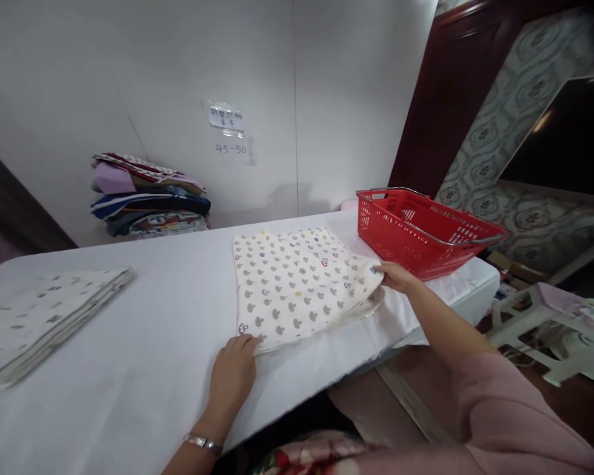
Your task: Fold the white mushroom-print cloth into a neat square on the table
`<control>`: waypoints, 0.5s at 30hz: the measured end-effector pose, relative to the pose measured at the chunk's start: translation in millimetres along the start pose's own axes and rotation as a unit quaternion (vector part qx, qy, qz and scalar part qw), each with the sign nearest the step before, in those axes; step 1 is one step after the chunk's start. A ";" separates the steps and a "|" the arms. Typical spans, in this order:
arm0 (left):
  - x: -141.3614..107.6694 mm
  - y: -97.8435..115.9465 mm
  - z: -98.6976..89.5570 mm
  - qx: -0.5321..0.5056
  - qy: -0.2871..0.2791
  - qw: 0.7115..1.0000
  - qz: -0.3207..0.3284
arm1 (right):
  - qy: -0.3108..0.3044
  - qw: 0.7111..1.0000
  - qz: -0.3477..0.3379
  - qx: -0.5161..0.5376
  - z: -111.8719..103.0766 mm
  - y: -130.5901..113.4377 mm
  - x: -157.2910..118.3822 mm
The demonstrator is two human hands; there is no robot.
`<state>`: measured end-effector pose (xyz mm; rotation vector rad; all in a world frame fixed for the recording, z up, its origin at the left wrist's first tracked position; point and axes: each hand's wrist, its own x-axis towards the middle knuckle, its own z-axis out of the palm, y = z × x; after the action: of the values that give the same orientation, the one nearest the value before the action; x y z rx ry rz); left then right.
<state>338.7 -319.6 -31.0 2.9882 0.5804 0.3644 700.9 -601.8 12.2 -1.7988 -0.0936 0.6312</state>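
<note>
A white cloth with a print of small grey and coloured mushrooms point(297, 284) lies folded in layers on the table. At its near left corner my left hand point(235, 369) is closed on the edge, the fingertips partly hidden. My right hand point(397, 276) pinches the right corner and holds it a little raised, so the cloth bends there and a lower layer shows beneath. The far edge of the cloth rests flat.
A red plastic basket point(426, 231) with metal handles stands at the table's right end, close to my right hand. Another folded patterned cloth point(44, 316) lies on the white-covered table point(178, 310) at left. Folded clothes point(151, 198) are stacked beyond the far edge. A white plastic stool point(554, 336) stands at right.
</note>
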 end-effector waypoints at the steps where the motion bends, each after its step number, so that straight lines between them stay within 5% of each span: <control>1: -0.4 0.0 0.7 0.001 0.004 1.000 0.003 | 0.006 1.000 -0.005 -0.011 0.0 0.9 -0.4; 7: -4.8 -0.6 9.3 0.009 0.004 1.000 0.013 | 0.032 0.991 0.052 -0.119 0.4 24.6 -2.9; 15: -5.4 -2.3 9.9 -0.007 0.008 1.000 0.017 | 0.068 0.956 0.103 -0.267 -7.3 25.9 1.5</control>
<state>335.4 -319.8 -42.1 2.9881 0.5254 0.3931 699.1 -616.1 -10.5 -2.3936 0.0227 0.6689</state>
